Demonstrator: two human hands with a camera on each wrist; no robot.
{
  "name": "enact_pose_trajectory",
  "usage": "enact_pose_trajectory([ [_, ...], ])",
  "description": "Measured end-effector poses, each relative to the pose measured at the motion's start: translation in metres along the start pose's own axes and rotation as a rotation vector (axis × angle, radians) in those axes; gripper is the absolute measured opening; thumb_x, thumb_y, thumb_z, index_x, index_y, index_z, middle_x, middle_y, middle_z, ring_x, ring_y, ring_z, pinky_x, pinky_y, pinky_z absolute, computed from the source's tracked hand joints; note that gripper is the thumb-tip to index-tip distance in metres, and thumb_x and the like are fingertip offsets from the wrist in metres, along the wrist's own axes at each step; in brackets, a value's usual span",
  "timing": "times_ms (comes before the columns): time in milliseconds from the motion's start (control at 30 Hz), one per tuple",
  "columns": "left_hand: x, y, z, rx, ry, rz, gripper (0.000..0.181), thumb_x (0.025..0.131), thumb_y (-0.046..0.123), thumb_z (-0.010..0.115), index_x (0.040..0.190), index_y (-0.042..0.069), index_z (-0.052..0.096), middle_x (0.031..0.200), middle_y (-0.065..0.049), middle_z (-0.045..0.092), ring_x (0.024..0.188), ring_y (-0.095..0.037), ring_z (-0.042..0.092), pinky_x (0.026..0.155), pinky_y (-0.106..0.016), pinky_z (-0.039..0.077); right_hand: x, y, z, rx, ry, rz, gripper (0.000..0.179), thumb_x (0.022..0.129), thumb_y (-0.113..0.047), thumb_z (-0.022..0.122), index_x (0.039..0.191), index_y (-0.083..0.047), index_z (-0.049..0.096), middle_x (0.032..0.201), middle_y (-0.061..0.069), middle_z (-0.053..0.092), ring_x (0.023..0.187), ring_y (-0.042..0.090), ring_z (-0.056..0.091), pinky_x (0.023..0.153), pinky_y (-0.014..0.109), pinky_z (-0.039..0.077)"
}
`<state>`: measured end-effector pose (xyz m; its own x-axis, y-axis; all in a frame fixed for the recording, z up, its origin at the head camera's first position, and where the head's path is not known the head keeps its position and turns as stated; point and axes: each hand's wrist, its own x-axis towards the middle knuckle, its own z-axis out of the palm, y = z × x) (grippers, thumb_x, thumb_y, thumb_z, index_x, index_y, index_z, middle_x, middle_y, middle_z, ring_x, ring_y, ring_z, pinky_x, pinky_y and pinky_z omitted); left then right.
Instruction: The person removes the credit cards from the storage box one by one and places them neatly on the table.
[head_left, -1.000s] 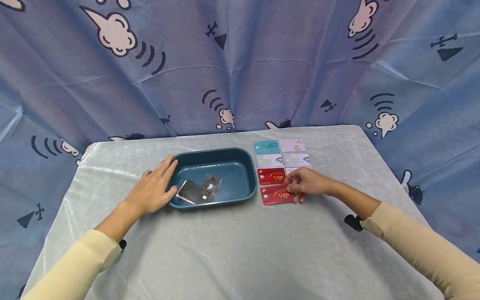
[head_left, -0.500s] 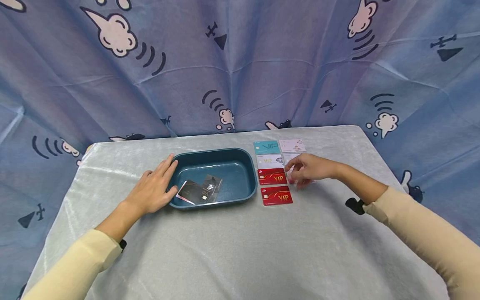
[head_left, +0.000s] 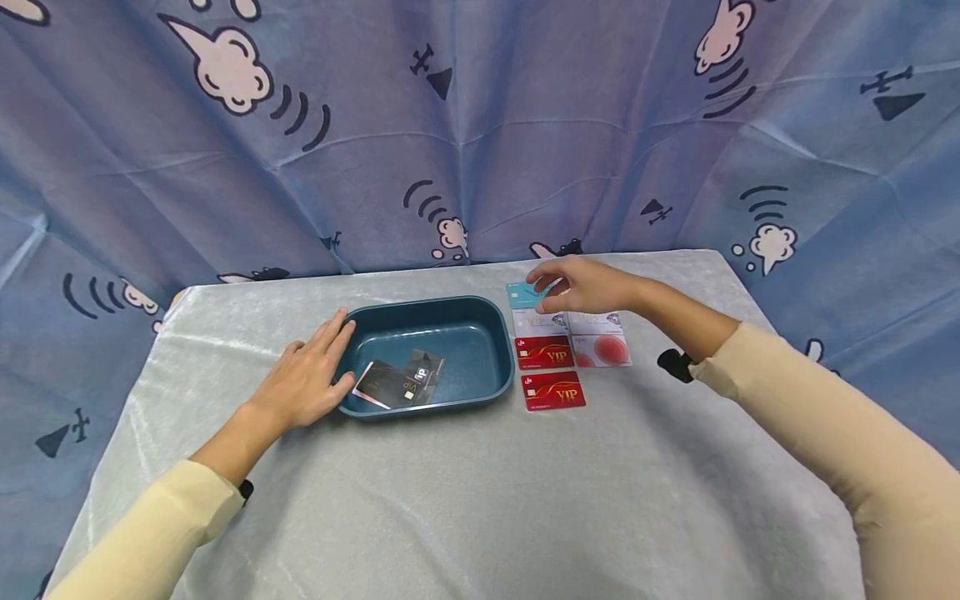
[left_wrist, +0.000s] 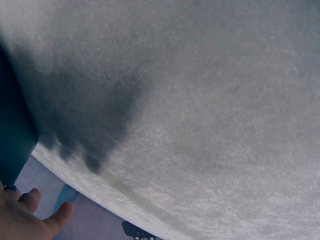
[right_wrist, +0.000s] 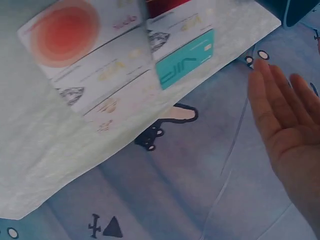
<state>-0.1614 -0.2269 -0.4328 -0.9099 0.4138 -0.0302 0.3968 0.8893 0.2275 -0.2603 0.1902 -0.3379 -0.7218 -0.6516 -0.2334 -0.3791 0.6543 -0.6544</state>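
My left hand (head_left: 303, 379) rests with spread, fairly straight fingers against the left rim of a dark teal basin (head_left: 472, 358). In the basin lie black VIP cards (head_left: 390, 385) and a transparent one, overlapping at the left. My right hand (head_left: 588, 285), fingers loosely bent and holding nothing, is over the back of two columns of cards, overlapping the teal VIP card (head_left: 522, 295). The pale pink-patterned card (right_wrist: 117, 102) is hidden by this hand in the head view, but shows in the right wrist view.
Below the teal card lie a white VIP card (head_left: 536, 323), one red VIP card (head_left: 543, 353) and another red card (head_left: 553, 392). The right column has a white card (head_left: 596, 323) and a card with a red circle (head_left: 603, 351). A patterned curtain (head_left: 495, 150) hangs behind the table.
My right hand has moved from the front red card back over the right column to the teal card, uncovering the red-circle card. My left hand has stayed at the basin.
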Motion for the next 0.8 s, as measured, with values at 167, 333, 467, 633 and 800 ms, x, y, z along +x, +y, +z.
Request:
enact_pose_trajectory([
  [167,0.000,0.000,0.000,0.005,0.003,0.003,0.074,0.096,0.031,0.051,0.157,-0.001,0.022,0.166,-0.016,0.011,0.148,-0.037,0.024,0.103,-0.063,0.032,0.013,-0.010,0.007,0.052,0.033,-0.028,0.055,0.087,-0.006,0.075,0.136,0.006,0.053,0.132,0.024,0.059,0.118,0.039,0.061,0.095,0.044,0.052],
  [333,0.000,0.000,0.000,0.002,0.005,0.006,0.074,0.096,0.030,0.051,0.157,-0.001,0.022,0.166,-0.016,0.011,0.148,-0.037,0.024,0.103,-0.063,0.033,0.026,-0.019,0.019,0.124,0.027,-0.040,0.057,0.087,-0.004,0.075,0.138,0.004,0.052,0.134,0.024,0.059,0.118,0.038,0.062,0.102,0.045,0.047],
  [467,0.000,0.000,0.001,-0.002,0.012,0.007,0.074,0.096,0.030,0.052,0.156,-0.001,0.023,0.166,-0.016,0.012,0.147,-0.037,0.024,0.102,-0.063,0.033,0.035,-0.026,0.030,0.133,0.005,-0.038,0.058,0.086,-0.006,0.076,0.138,0.003,0.052,0.134,0.023,0.059,0.117,0.036,0.063,0.101,0.043,0.047],
  [633,-0.001,0.000,0.001,-0.005,0.031,0.014,0.074,0.096,0.030,0.052,0.156,-0.001,0.024,0.165,-0.017,0.014,0.147,-0.038,0.026,0.102,-0.064,0.033,0.047,-0.030,0.044,0.144,-0.025,-0.077,0.058,0.086,-0.005,0.076,0.137,0.008,0.052,0.134,0.026,0.058,0.116,0.038,0.063,0.095,0.039,0.052],
  [800,-0.001,0.000,0.000,-0.005,0.027,0.013,0.074,0.096,0.031,0.052,0.156,-0.001,0.024,0.165,-0.017,0.014,0.147,-0.037,0.026,0.102,-0.064,0.033,0.057,-0.034,0.056,0.173,-0.069,-0.104,0.056,0.087,-0.006,0.075,0.136,0.010,0.052,0.131,0.028,0.058,0.115,0.038,0.063,0.094,0.037,0.053],
])
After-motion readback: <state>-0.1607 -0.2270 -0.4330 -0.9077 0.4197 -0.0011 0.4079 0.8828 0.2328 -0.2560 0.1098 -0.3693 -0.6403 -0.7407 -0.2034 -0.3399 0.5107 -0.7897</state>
